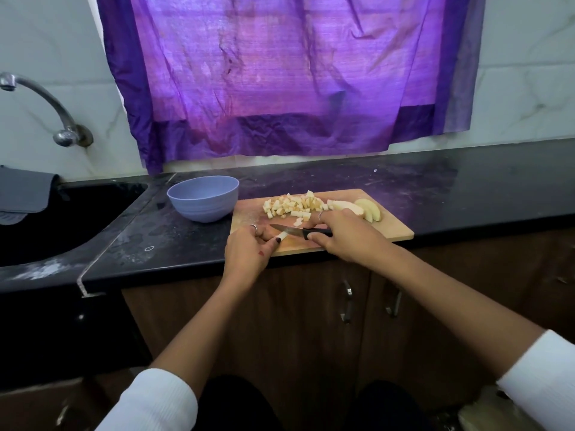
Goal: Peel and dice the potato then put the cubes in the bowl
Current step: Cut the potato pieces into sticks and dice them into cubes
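Observation:
A wooden cutting board (392, 231) lies on the black counter. Several potato cubes (292, 206) are piled at its far side, and uncut potato slices (368, 208) lie to their right. My left hand (249, 250) pinches a thin potato strip (282, 235) at the board's near left corner. My right hand (339, 234) grips the black handle of a small knife (287, 229), whose blade lies across the strip. A light blue bowl (203, 197) stands just left of the board, and I cannot see into it.
A dark sink (62, 225) lies to the left under a metal tap (46, 104), with a grey cloth (21, 194) on its edge. A purple curtain (280, 73) hangs behind. Brown cabinet doors with handles (347, 303) sit below the counter.

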{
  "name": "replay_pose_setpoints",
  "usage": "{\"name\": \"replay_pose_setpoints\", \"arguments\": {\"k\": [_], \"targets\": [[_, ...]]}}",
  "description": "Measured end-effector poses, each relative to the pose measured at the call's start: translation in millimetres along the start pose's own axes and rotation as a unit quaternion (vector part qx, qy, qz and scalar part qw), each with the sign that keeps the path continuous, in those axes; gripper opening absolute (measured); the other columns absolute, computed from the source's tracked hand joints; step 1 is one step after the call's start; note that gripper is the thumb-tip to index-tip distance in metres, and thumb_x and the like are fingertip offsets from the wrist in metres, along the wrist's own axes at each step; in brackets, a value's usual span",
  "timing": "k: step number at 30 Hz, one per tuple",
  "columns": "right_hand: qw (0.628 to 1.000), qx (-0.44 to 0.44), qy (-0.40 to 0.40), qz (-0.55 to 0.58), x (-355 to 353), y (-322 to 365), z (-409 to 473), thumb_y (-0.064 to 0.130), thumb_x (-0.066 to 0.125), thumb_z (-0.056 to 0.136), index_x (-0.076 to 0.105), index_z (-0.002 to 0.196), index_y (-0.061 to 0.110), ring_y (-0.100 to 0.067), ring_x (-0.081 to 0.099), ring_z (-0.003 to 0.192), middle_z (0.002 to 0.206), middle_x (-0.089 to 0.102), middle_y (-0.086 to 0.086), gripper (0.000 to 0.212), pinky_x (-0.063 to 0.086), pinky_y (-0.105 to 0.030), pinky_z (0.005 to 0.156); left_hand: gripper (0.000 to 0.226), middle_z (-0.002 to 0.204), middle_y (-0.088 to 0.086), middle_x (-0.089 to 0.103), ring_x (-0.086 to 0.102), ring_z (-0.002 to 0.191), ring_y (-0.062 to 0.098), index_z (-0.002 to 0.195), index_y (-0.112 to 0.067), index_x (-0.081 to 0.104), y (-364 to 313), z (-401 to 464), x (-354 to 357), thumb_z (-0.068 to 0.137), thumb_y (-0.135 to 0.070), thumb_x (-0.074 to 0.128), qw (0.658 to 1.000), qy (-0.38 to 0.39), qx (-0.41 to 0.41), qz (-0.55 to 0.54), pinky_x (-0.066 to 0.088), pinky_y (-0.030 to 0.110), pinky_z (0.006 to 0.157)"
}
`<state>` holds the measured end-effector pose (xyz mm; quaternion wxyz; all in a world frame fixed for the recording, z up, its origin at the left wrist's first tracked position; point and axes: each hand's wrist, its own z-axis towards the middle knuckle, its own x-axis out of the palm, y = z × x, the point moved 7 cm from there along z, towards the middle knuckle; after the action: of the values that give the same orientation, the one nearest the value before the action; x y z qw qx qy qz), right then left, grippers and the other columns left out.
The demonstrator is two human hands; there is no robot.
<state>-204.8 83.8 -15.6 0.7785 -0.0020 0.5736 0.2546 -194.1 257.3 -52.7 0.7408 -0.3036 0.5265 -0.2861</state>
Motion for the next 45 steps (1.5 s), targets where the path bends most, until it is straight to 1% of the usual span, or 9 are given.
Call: {"name": "replay_pose_setpoints", "arguments": {"k": [4, 7, 12, 19, 27, 30, 36, 41, 45], "targets": [[0.998, -0.024, -0.046, -0.025, -2, 5, -1, 0.036, 0.051, 0.096, 0.06, 0.125, 0.029, -0.019, 0.059, 0.107, 0.113, 0.067, -0.001, 0.031, 0.049, -0.032, 0.077, 0.014, 0.095, 0.002, 0.068, 0.06, 0.093, 0.018, 0.082, -0.013, 0.069, 0, -1, -1, 0.086, -0.027, 0.07, 1.0, -0.003, 0.005, 0.003, 0.05, 0.04, 0.087], [0.993, 0.015, -0.098, 0.057, -13, -8, -7, 0.033, 0.055, 0.095, 0.061, 0.125, 0.025, -0.017, 0.059, 0.096, 0.107, 0.067, -0.003, 0.031, 0.049, -0.032, 0.073, 0.019, 0.103, 0.003, 0.067, 0.06, 0.098, 0.019, 0.088, -0.011, 0.071, 3, 0, -1, 0.085, -0.029, 0.071, 1.0, -0.007, 0.004, 0.004, 0.05, 0.042, 0.089], [0.997, -0.002, -0.039, 0.073, -6, -3, -15, 0.03, 0.058, 0.094, 0.061, 0.126, 0.022, -0.016, 0.055, 0.106, 0.119, 0.063, -0.001, 0.033, 0.038, -0.024, 0.076, 0.02, 0.101, 0.004, 0.067, 0.059, 0.098, 0.02, 0.088, -0.009, 0.07, 3, -3, -2, 0.086, -0.029, 0.07, 1.0, -0.017, 0.004, 0.013, 0.048, 0.042, 0.089], [0.997, -0.015, -0.022, 0.072, -2, 0, -9, 0.029, 0.061, 0.092, 0.064, 0.122, 0.026, -0.013, 0.056, 0.107, 0.119, 0.065, 0.001, 0.03, 0.043, -0.025, 0.079, 0.015, 0.096, -0.003, 0.066, 0.059, 0.095, 0.016, 0.087, -0.013, 0.071, 2, -4, -3, 0.085, -0.028, 0.071, 1.0, -0.027, -0.002, -0.006, 0.048, 0.041, 0.091], [0.987, -0.112, -0.063, -0.092, 1, 18, -4, 0.039, 0.048, 0.097, 0.055, 0.13, 0.032, -0.018, 0.062, 0.1, 0.109, 0.068, -0.001, 0.034, 0.048, -0.03, 0.074, 0.013, 0.102, 0.002, 0.068, 0.059, 0.104, 0.021, 0.073, -0.023, 0.066, 1, -4, -4, 0.083, -0.028, 0.073, 1.0, -0.03, -0.002, -0.001, 0.047, 0.045, 0.094], [0.991, -0.082, -0.099, -0.044, -11, 4, -8, 0.037, 0.048, 0.098, 0.056, 0.132, 0.03, -0.019, 0.061, 0.103, 0.114, 0.068, -0.001, 0.035, 0.041, -0.026, 0.069, 0.015, 0.103, 0.005, 0.068, 0.059, 0.104, 0.021, 0.078, -0.016, 0.069, 4, -1, -4, 0.082, -0.03, 0.074, 1.0, -0.029, -0.009, 0.003, 0.047, 0.044, 0.094], [0.996, -0.023, -0.045, 0.069, -8, -12, -5, 0.033, 0.057, 0.094, 0.062, 0.126, 0.02, -0.01, 0.048, 0.083, 0.101, 0.065, 0.0, 0.034, 0.037, -0.023, 0.061, 0.017, 0.109, 0.006, 0.067, 0.056, 0.109, 0.022, 0.078, -0.016, 0.069, 6, 2, -1, 0.083, -0.032, 0.072, 0.999, -0.034, 0.003, 0.022, 0.046, 0.043, 0.094], [0.994, -0.03, -0.02, 0.099, -1, -8, -9, 0.031, 0.06, 0.093, 0.061, 0.126, 0.025, -0.009, 0.054, 0.102, 0.121, 0.064, 0.002, 0.034, 0.037, -0.021, 0.075, 0.02, 0.107, 0.0, 0.067, 0.058, 0.1, 0.017, 0.084, -0.014, 0.071, 7, 2, -2, 0.084, -0.034, 0.071, 0.999, -0.042, 0.011, 0.033, 0.047, 0.037, 0.086], [0.995, -0.026, -0.018, 0.096, -3, -10, -10, 0.03, 0.059, 0.093, 0.061, 0.126, 0.026, -0.002, 0.045, 0.092, 0.12, 0.063, 0.001, 0.033, 0.032, -0.018, 0.071, 0.02, 0.106, 0.0, 0.067, 0.058, 0.101, 0.018, 0.082, -0.014, 0.07, 5, 0, -2, 0.084, -0.033, 0.071, 0.998, -0.047, 0.018, 0.033, 0.047, 0.041, 0.089]]}}
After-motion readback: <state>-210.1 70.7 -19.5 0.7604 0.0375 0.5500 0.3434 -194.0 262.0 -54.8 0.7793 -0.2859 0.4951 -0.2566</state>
